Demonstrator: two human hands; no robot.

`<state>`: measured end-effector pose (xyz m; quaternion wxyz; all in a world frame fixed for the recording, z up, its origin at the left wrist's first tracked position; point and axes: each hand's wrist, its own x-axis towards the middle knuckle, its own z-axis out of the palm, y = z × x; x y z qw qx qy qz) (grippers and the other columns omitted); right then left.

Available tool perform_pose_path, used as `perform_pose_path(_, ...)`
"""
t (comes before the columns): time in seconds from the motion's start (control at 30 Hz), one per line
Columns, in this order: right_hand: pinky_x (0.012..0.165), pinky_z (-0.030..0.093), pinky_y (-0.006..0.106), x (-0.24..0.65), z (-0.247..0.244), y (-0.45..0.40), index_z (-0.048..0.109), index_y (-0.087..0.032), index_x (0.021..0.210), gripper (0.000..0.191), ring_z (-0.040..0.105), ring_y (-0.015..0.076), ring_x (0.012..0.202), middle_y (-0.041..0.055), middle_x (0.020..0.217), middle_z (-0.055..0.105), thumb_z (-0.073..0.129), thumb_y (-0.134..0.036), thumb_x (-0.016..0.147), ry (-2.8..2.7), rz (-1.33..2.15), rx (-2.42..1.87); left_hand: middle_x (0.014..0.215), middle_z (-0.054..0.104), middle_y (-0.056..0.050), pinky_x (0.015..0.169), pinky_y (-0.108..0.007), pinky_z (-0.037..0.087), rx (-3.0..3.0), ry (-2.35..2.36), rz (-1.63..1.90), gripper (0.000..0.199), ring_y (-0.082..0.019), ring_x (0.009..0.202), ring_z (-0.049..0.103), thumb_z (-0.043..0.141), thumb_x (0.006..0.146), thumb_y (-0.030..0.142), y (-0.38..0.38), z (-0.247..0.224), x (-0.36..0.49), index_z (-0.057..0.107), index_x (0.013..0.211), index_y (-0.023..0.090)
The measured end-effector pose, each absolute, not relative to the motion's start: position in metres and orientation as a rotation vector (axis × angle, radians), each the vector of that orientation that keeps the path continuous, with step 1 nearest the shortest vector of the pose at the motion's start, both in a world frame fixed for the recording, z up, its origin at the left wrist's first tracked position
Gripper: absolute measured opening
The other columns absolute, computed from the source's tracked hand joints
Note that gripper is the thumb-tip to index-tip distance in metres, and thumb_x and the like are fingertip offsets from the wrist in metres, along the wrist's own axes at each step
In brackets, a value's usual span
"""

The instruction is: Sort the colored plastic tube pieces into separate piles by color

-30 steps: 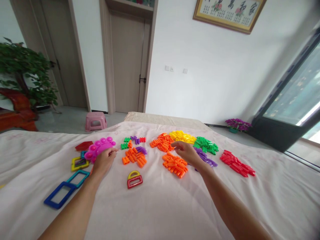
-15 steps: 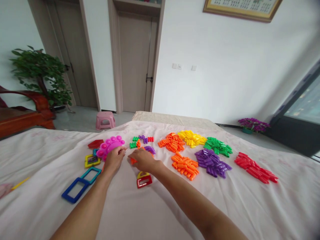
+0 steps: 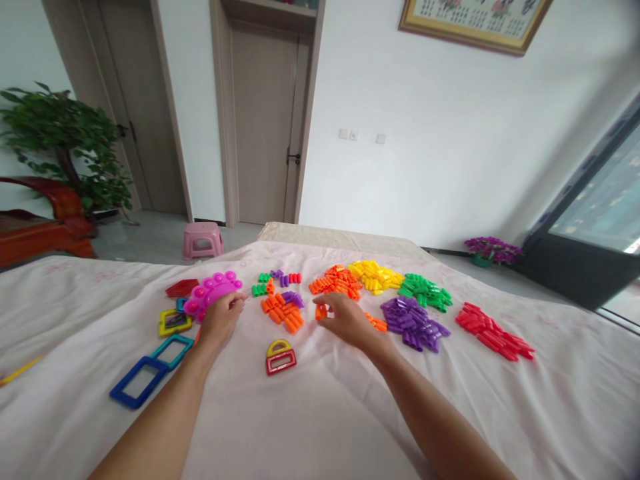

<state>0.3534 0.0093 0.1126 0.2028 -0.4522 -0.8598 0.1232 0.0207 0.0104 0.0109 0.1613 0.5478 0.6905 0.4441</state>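
Observation:
My left hand (image 3: 223, 317) rests beside the pink bumpy toy (image 3: 213, 291), its fingers curled together; whether anything small is between them is hidden. My right hand (image 3: 341, 315) is over the near orange pile, thumb and forefinger apart, with orange pieces (image 3: 321, 311) showing between them. Between the hands lies a small group of orange pieces (image 3: 283, 312) with purple ones (image 3: 293, 299) at its back edge. Farther back are short rows of green (image 3: 261, 289), purple and red pieces. A red and yellow frame piece (image 3: 281, 357) lies nearer me.
Piles of orange (image 3: 337, 281), yellow (image 3: 375, 276), green (image 3: 425, 292), purple (image 3: 414, 323) and red (image 3: 494, 331) pieces spread rightward. Blue (image 3: 139, 382), teal (image 3: 173, 351) and yellow (image 3: 175, 323) frames and red tiles (image 3: 182, 288) lie left. A pink stool (image 3: 203, 241) stands beyond.
My right hand has moved right, from the small orange group to the near orange pile, and its fingers have spread. My left hand stays by the pink toy. The view has shifted slightly.

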Motion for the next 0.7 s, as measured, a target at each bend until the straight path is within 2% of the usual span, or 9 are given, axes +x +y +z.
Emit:
perform_pose_path(0.13, 0.095, 0.046, 0.035, 0.41, 0.121, 0.011, 0.07, -0.025, 0.123, 0.048, 0.063, 0.0247, 0.11, 0.0079, 0.118, 0.071, 0.07, -0.018, 0.076, -2.393, 0.245, -1.49, 0.095, 0.077, -0.005, 0.075, -0.025, 0.049, 1.59, 1.952, 1.263, 0.038, -0.02, 0.086, 0.069, 0.049, 0.083, 0.041, 0.012, 0.009, 0.02, 0.074, 0.102, 0.02)
perform_pose_path(0.27, 0.088, 0.048, 0.033, 0.422, 0.123, 0.008, 0.073, -0.027, 0.117, 0.042, 0.064, 0.0229, 0.103, 0.0055, 0.113, 0.072, 0.071, -0.021, 0.076, -2.391, 0.3, -1.463, 0.103, 0.077, -0.006, 0.077, -0.024, 0.05, 1.611, 1.936, 1.275, 0.036, -0.02, 0.091, 0.069, 0.049, 0.083, 0.041, 0.013, 0.007, 0.019, 0.074, 0.102, 0.021)
perform_pose_path(0.43, 0.086, 0.048, 0.03, 0.368, 0.111, 0.001, 0.073, -0.023, 0.113, 0.031, 0.067, 0.0202, 0.099, 0.0049, 0.112, 0.074, 0.067, -0.022, 0.082, -2.367, 0.415, -1.371, 0.104, 0.077, -0.005, 0.077, -0.024, 0.05, 1.59, 1.948, 1.244, 0.036, -0.02, 0.091, 0.069, 0.049, 0.085, 0.04, 0.014, 0.006, 0.018, 0.073, 0.104, 0.021)
perform_pose_path(0.57, 0.08, 0.047, 0.031, 0.319, 0.093, 0.0, 0.072, -0.022, 0.112, 0.029, 0.066, 0.0237, 0.101, 0.0081, 0.109, 0.073, 0.063, -0.035, 0.088, -2.4, 0.345, -1.468, 0.107, 0.077, -0.005, 0.078, -0.025, 0.05, 1.57, 1.945, 1.243, 0.035, -0.02, 0.092, 0.07, 0.05, 0.085, 0.039, 0.012, 0.009, 0.019, 0.073, 0.104, 0.021)
perform_pose_path(0.7, 0.073, 0.046, 0.031, 0.299, 0.076, 0.006, 0.069, -0.02, 0.104, 0.034, 0.066, 0.0269, 0.098, 0.0103, 0.106, 0.071, 0.068, -0.047, 0.083, -2.439, 0.272, -1.541, 0.104, 0.077, -0.005, 0.078, -0.025, 0.05, 1.553, 1.948, 1.245, 0.034, -0.02, 0.092, 0.071, 0.05, 0.085, 0.037, 0.011, 0.011, 0.021, 0.073, 0.104, 0.022)
